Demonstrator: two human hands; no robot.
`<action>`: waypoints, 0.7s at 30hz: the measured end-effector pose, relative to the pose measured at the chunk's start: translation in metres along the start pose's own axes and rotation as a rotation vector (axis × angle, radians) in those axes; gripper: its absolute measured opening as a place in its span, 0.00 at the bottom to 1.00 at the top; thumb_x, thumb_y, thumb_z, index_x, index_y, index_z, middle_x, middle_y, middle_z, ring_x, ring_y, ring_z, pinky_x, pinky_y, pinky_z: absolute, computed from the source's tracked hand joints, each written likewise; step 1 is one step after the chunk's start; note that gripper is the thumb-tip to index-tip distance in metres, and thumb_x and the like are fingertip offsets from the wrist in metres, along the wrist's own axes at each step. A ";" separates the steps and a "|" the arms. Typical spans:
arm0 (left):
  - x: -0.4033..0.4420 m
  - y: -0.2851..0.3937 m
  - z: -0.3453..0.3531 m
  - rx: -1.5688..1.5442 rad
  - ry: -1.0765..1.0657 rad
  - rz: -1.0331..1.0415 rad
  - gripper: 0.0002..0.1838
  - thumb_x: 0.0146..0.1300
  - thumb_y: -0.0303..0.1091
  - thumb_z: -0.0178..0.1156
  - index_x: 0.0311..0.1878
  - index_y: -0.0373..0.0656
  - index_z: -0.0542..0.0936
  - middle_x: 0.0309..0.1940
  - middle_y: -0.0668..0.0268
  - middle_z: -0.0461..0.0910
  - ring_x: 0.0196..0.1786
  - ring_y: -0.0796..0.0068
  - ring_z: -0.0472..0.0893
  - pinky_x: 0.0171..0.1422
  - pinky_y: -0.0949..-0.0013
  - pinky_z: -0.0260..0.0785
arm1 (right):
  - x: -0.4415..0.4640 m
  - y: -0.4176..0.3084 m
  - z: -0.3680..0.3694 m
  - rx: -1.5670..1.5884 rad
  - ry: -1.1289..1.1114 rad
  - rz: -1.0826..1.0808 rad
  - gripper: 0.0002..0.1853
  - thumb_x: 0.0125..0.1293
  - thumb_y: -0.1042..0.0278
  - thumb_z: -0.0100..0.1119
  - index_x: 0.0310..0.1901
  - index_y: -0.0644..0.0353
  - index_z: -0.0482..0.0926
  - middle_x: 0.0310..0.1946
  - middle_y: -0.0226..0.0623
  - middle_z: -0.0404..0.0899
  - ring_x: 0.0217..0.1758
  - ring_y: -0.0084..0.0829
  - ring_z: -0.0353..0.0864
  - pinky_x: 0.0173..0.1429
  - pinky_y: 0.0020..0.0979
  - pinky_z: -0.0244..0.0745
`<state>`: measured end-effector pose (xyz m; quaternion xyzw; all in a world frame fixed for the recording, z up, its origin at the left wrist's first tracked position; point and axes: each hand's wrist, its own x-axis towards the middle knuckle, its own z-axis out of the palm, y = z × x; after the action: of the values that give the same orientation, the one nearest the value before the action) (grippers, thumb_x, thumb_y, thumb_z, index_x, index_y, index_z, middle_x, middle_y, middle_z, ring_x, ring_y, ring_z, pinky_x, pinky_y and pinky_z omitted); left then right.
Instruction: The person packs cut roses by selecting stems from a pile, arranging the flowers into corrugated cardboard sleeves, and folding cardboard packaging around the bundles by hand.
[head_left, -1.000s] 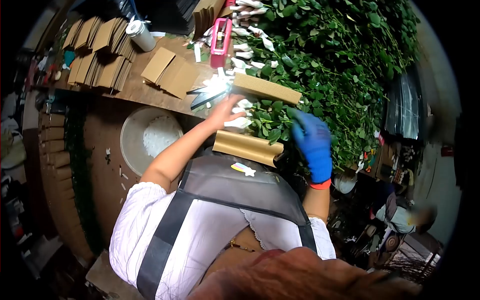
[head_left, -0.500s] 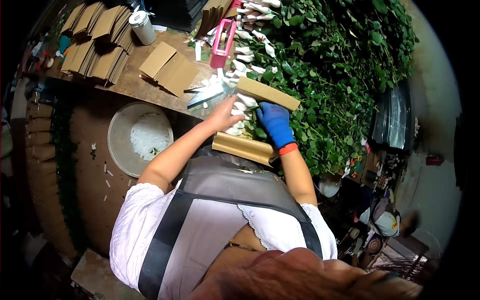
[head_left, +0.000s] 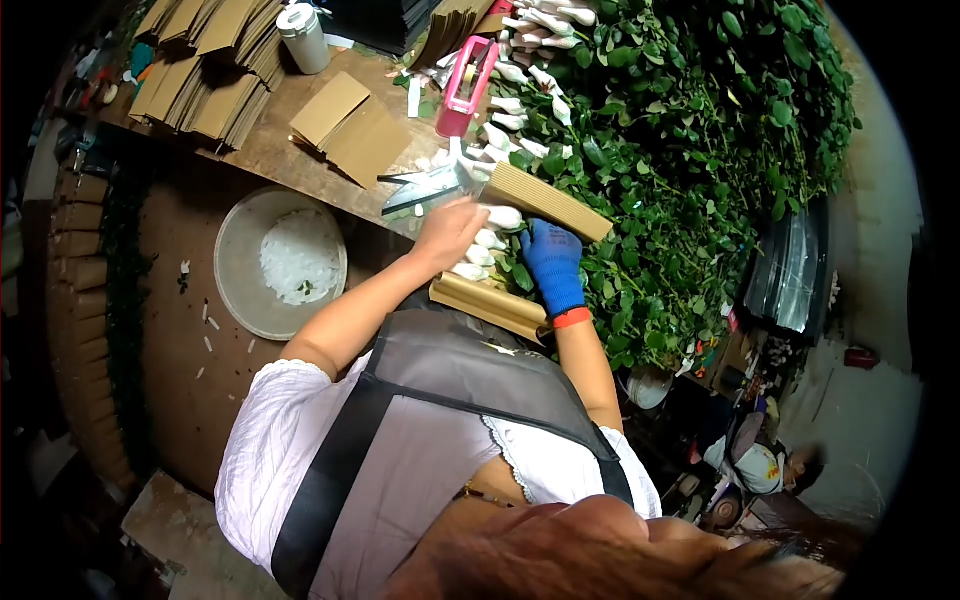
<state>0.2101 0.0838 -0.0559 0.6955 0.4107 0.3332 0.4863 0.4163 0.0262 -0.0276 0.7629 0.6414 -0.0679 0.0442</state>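
My left hand (head_left: 450, 236), bare, has its fingers closed at the left end of a white-wrapped flower bud (head_left: 503, 217). Opposite it, my right hand (head_left: 552, 258) in a blue glove with an orange cuff is curled closed at the stem side of that bud; what lies inside the fist is hidden. More white buds (head_left: 478, 256) lie in a row between my hands, over a brown cardboard wrap. Its ribbed upper flap (head_left: 550, 200) lies above my hands, and its folded lower edge (head_left: 488, 306) is close to the apron.
A pink tape dispenser (head_left: 467, 88), scissors (head_left: 408, 180), folded cardboard (head_left: 350, 130), cardboard stacks (head_left: 205, 75) and a white cup (head_left: 303, 40) are on the table. Leafy stems (head_left: 680, 150) fill the right. A tub (head_left: 228, 262) stands below left; another person (head_left: 760, 465) is lower right.
My right hand has moved left from the leaves to the bud row and closed. My left hand, spread earlier, has drawn its fingers together at the top bud. The view has shifted slightly.
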 end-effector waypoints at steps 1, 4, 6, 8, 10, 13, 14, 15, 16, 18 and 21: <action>-0.004 -0.005 -0.004 -0.120 0.058 -0.103 0.13 0.74 0.35 0.53 0.46 0.39 0.84 0.38 0.58 0.84 0.48 0.64 0.82 0.54 0.64 0.71 | -0.001 0.000 0.001 0.021 0.015 0.007 0.14 0.63 0.50 0.63 0.45 0.46 0.84 0.38 0.39 0.86 0.42 0.43 0.85 0.47 0.47 0.79; -0.005 -0.008 -0.038 -0.159 0.278 0.043 0.09 0.71 0.28 0.54 0.37 0.35 0.82 0.35 0.65 0.83 0.43 0.74 0.80 0.49 0.69 0.73 | -0.002 0.002 -0.003 0.046 -0.054 0.024 0.17 0.62 0.49 0.62 0.48 0.46 0.84 0.40 0.40 0.86 0.44 0.44 0.86 0.48 0.47 0.79; -0.007 -0.050 -0.055 0.050 0.045 -0.093 0.08 0.67 0.27 0.55 0.31 0.36 0.74 0.30 0.67 0.78 0.39 0.75 0.77 0.46 0.70 0.71 | -0.004 0.003 -0.014 0.108 -0.102 0.015 0.18 0.62 0.48 0.62 0.49 0.46 0.84 0.41 0.41 0.86 0.45 0.43 0.85 0.49 0.46 0.79; -0.003 -0.050 -0.037 -0.047 0.059 -0.189 0.09 0.67 0.34 0.60 0.37 0.39 0.72 0.28 0.63 0.76 0.34 0.70 0.77 0.42 0.65 0.71 | -0.004 0.000 -0.016 0.120 -0.116 0.017 0.19 0.62 0.46 0.62 0.50 0.46 0.84 0.42 0.41 0.86 0.46 0.43 0.85 0.51 0.46 0.79; 0.005 -0.034 -0.018 -0.024 0.010 -0.122 0.16 0.67 0.44 0.63 0.37 0.40 0.75 0.27 0.60 0.79 0.33 0.65 0.79 0.43 0.62 0.72 | -0.004 -0.004 -0.012 0.080 -0.094 0.037 0.20 0.62 0.45 0.62 0.50 0.46 0.84 0.43 0.42 0.86 0.47 0.43 0.85 0.52 0.46 0.78; 0.015 -0.016 -0.004 0.129 -0.122 -0.195 0.21 0.69 0.50 0.60 0.34 0.38 0.77 0.28 0.52 0.80 0.34 0.54 0.80 0.42 0.60 0.71 | -0.002 -0.008 -0.006 0.043 -0.144 0.096 0.19 0.61 0.47 0.63 0.49 0.47 0.84 0.43 0.40 0.86 0.47 0.44 0.85 0.52 0.46 0.78; 0.014 -0.014 -0.001 0.095 -0.088 -0.193 0.21 0.69 0.49 0.60 0.35 0.38 0.77 0.28 0.51 0.80 0.33 0.53 0.80 0.41 0.60 0.71 | -0.002 -0.008 -0.004 0.022 -0.135 0.100 0.19 0.61 0.48 0.63 0.49 0.47 0.84 0.43 0.40 0.86 0.47 0.44 0.85 0.52 0.46 0.78; 0.011 -0.012 0.001 0.065 -0.055 -0.191 0.20 0.70 0.49 0.59 0.35 0.38 0.77 0.28 0.51 0.79 0.33 0.52 0.80 0.41 0.59 0.71 | -0.003 -0.008 -0.004 0.010 -0.091 0.083 0.18 0.61 0.49 0.64 0.49 0.48 0.83 0.43 0.40 0.86 0.46 0.44 0.85 0.51 0.46 0.79; 0.007 -0.010 0.003 0.036 -0.025 -0.191 0.20 0.71 0.48 0.59 0.35 0.38 0.77 0.28 0.50 0.79 0.32 0.51 0.79 0.40 0.59 0.70 | -0.003 -0.009 -0.005 0.007 -0.101 0.085 0.18 0.61 0.49 0.64 0.48 0.48 0.83 0.43 0.40 0.86 0.46 0.44 0.85 0.51 0.46 0.79; 0.001 -0.016 0.009 -0.038 0.021 -0.243 0.17 0.73 0.44 0.56 0.36 0.38 0.75 0.24 0.51 0.75 0.27 0.60 0.75 0.37 0.61 0.69 | -0.002 -0.011 -0.006 0.012 -0.122 0.101 0.18 0.61 0.49 0.64 0.48 0.48 0.83 0.42 0.40 0.86 0.46 0.44 0.85 0.50 0.46 0.79; -0.004 -0.020 0.014 -0.057 0.090 -0.295 0.15 0.75 0.40 0.53 0.36 0.38 0.74 0.23 0.58 0.74 0.28 0.76 0.70 0.37 0.66 0.69 | -0.003 -0.014 -0.007 0.003 -0.111 0.125 0.18 0.61 0.49 0.63 0.47 0.48 0.83 0.40 0.40 0.86 0.44 0.44 0.86 0.49 0.46 0.79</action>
<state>0.2160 0.0781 -0.0791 0.5980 0.5201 0.3005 0.5307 0.4025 0.0269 -0.0203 0.7966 0.5889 -0.1082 0.0830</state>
